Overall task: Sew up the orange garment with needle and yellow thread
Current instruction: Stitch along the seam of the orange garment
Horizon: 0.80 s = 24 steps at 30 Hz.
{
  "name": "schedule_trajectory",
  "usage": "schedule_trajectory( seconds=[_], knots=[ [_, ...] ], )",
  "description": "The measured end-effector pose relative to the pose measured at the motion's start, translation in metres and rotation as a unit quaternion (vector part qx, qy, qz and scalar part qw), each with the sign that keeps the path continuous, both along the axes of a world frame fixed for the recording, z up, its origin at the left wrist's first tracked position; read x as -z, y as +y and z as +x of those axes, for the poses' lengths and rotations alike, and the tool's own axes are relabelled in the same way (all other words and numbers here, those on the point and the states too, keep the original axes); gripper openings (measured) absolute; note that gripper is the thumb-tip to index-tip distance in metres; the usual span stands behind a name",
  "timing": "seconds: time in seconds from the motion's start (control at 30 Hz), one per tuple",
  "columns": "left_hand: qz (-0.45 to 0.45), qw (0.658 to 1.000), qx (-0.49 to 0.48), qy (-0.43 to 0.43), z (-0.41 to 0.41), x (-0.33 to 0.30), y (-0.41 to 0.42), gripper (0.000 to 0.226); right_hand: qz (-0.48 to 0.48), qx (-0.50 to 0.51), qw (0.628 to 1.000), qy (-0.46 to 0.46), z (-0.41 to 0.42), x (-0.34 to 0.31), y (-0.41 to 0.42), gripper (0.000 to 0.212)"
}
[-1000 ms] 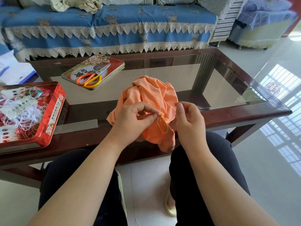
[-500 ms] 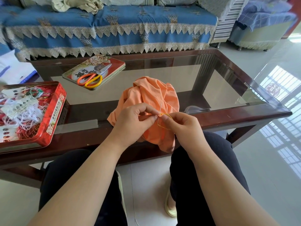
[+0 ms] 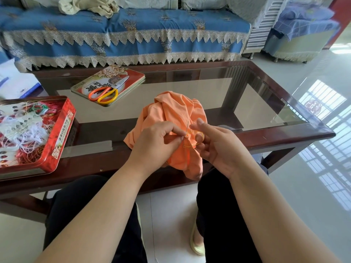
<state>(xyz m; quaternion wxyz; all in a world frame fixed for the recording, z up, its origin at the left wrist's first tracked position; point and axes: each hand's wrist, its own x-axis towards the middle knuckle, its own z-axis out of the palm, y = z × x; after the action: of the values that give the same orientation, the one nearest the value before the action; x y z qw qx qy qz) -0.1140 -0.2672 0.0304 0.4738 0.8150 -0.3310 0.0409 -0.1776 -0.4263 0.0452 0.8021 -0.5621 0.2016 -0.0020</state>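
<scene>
While pinching orange garment (image 3: 176, 112), left hand (image 3: 157, 143); right hand (image 3: 218, 145) loosely open, thread-looped.

A home living room — blue lace-trimmed sofa (image 3: 133, 33) behind a glass-topped coffee table (image 3: 190, 92).

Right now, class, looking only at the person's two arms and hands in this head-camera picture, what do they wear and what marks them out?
Both forearms are bare: no sleeves show anywhere in the frame. The left hand and the right hand carry no gloves, and no rings, watch or bracelet can be seen on either one. The fingernails look short and unpainted. Below the arms, dark black trousers cover the person's legs.
</scene>
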Motion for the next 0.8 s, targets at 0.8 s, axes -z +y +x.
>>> schedule_trajectory(
  seconds=[0.8],
  knots=[
    [0.021, 0.998, 0.039, 0.039, -0.001, 0.001, -0.002, 0.022, -0.594, 0.093, 0.799, -0.031, 0.020, -0.027, 0.020, 0.016]
  ],
)
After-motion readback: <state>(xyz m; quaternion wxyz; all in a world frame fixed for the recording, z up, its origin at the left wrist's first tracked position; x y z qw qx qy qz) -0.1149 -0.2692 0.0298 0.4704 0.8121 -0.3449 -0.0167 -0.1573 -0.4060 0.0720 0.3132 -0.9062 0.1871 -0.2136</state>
